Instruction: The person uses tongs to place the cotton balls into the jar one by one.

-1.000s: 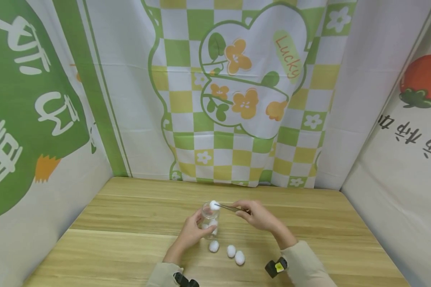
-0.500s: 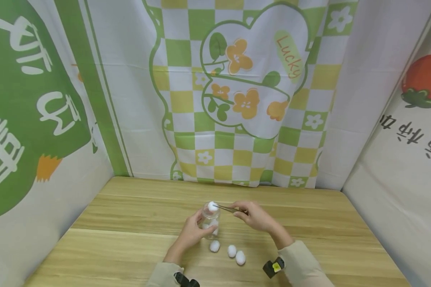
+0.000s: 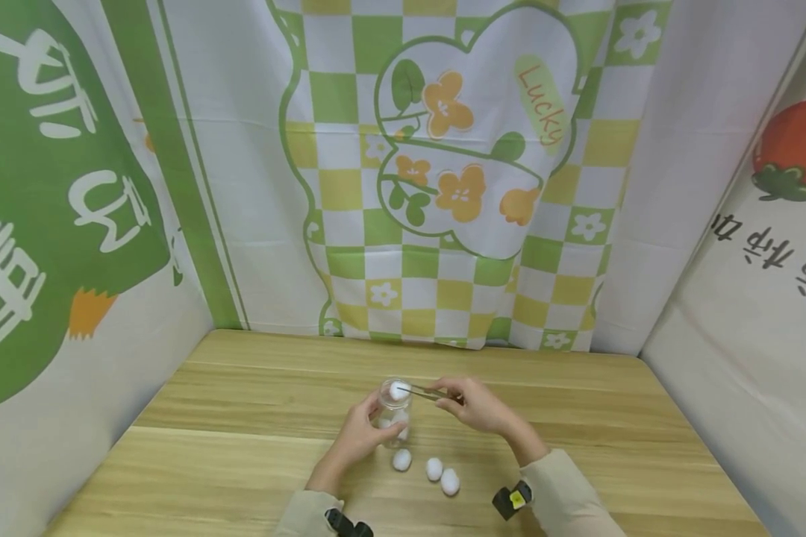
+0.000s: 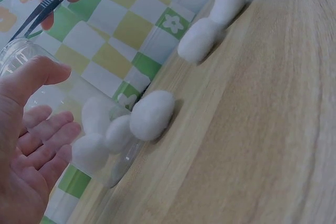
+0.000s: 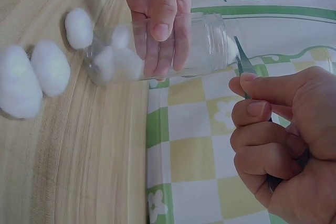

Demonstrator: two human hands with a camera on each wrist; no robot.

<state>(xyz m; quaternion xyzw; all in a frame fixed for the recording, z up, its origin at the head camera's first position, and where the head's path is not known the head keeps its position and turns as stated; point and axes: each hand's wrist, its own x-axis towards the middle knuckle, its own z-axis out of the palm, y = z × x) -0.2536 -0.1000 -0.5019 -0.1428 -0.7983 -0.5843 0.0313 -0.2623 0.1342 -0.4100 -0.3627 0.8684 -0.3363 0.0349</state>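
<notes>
My left hand (image 3: 364,431) grips a clear jar (image 5: 202,43) round its side, the thumb across the front. The jar stands upright on the table, with several white cotton balls (image 5: 127,64) at its bottom. Between thumb and fingers, my right hand (image 3: 477,404) holds metal tweezers (image 5: 245,66), whose tips reach the jar's mouth from the right. One cotton ball (image 3: 398,390) sits in that mouth at the tips; the tweezers' arms look spread apart, and whether they still pinch it I cannot tell.
Three loose cotton balls lie on the wooden table (image 3: 255,418) in front of the jar: one close to its base (image 3: 401,459), two side by side farther right. A patterned curtain (image 3: 403,298) hangs behind the table's back edge.
The cotton ball at the tweezers' tips has moved slightly left and down, from above the rim into the jar's mouth. The tweezers' arms have spread wider. My left hand keeps its hold.
</notes>
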